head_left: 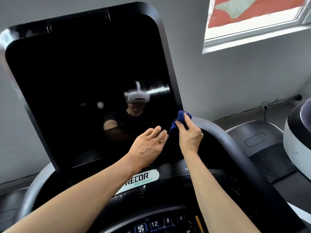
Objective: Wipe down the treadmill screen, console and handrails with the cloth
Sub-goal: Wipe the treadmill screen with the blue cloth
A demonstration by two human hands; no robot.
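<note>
Two hands up at screen (84,81), lower right corner. Right hand (190,132) pinching bunched blue cloth (179,121), touching screen edge just beside grey handrail (223,137). Left hand (149,143) flat, fingers straight together, empty, just left of cloth. Screen lying up-left of cloth; right hand nearer for wiping.

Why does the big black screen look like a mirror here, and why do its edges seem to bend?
Head view: daylight from the window bounces off the dark glossy screen, so it mirrors the person and shows a glare streak; the wide-angle lens bows the frame's edges; the upper-left corner is smeared by blur, while the right hand pinching the blue cloth stays fairly sharp.
</note>
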